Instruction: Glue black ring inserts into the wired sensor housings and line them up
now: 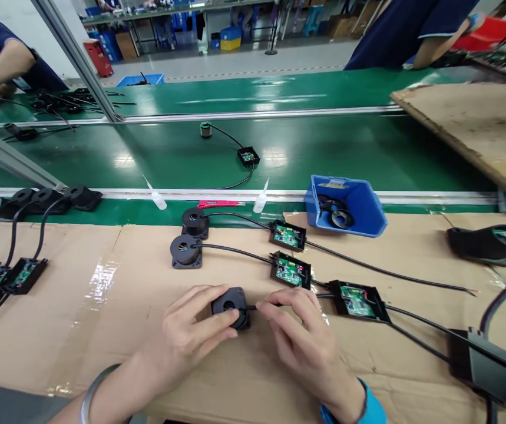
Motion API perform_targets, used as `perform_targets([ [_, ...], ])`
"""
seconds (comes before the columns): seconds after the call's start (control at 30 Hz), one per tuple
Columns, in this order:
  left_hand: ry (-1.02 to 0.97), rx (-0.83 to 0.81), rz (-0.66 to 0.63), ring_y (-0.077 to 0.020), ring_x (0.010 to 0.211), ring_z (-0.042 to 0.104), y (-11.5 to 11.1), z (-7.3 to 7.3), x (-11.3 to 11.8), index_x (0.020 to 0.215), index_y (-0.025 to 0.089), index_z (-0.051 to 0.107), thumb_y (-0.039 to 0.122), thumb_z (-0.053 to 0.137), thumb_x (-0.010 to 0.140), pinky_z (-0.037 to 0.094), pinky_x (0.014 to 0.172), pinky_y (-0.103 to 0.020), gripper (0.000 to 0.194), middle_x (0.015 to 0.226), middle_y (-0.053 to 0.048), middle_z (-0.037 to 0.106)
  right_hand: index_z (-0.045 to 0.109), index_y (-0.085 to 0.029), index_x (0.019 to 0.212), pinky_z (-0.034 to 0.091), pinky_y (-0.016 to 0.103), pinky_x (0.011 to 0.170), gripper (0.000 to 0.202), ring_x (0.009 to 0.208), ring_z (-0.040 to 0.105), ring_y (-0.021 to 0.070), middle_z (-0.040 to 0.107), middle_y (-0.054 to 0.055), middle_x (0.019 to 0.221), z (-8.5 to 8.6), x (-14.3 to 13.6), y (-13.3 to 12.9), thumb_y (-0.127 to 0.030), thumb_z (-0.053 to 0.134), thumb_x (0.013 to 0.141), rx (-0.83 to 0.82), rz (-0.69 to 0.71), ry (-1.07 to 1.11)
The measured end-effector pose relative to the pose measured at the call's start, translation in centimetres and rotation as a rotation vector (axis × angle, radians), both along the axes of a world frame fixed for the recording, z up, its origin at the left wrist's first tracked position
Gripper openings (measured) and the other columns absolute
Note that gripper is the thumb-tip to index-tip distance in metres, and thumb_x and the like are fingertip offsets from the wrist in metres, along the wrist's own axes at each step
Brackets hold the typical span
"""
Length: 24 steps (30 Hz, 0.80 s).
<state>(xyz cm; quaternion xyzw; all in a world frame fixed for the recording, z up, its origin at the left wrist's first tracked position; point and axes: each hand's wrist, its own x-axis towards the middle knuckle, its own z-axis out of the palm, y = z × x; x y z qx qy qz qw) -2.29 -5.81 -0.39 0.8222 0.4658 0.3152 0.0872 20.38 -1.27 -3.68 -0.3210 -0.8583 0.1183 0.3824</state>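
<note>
My left hand grips a black square-based round housing from its left side, fingers along the top and front edges. A black cable comes out of the housing's right side, and my right hand pinches it close to the housing. Beyond my right hand the cable seems to run on to a black box with a green circuit board. Just behind lie two similar housings, each cabled to an open circuit-board box.
A blue bin with black rings stands behind, near a red cutter and two white bottles. Several cabled housings line the left. Black boxes and thick cables occupy the right. A green conveyor and two people are beyond.
</note>
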Motion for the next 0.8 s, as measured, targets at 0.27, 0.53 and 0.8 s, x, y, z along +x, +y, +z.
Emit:
perform_targets([
  [0.27,0.031,0.064,0.108,-0.0214,0.097,0.067,-0.1,-0.4,1.1,0.104,0.019,0.072,0.028,0.069,0.09,0.062,0.079,-0.032,0.016,0.109,-0.013,0.066,0.062,-0.013,0.108,0.047,0.039,0.079,0.037,0.09,0.056,0.0173,0.06,0.01,0.097,0.2,0.2,0.0,0.012,0.05,0.085,-0.02,0.02,0.025],
  [0.53,0.024,0.072,0.105,-0.0206,0.102,0.064,0.0,-0.5,1.5,0.105,0.021,0.069,0.026,0.066,0.093,0.062,0.081,-0.034,0.013,0.107,-0.01,0.066,0.064,-0.014,0.108,0.046,0.038,0.08,0.037,0.091,0.058,0.0175,0.063,0.01,0.096,0.4,0.5,-0.1,0.011,0.049,0.086,-0.039,0.035,0.043],
  [0.8,0.223,0.193,0.1,-0.0271,0.1,0.067,0.2,0.2,2.1,0.093,0.016,0.071,0.016,0.066,0.092,0.054,0.093,-0.051,0.005,0.101,-0.012,0.073,0.068,-0.013,0.104,0.045,0.036,0.082,0.034,0.09,0.059,0.017,0.065,0.009,0.094,0.7,0.4,0.0,0.008,0.046,0.088,-0.039,0.022,0.074],
])
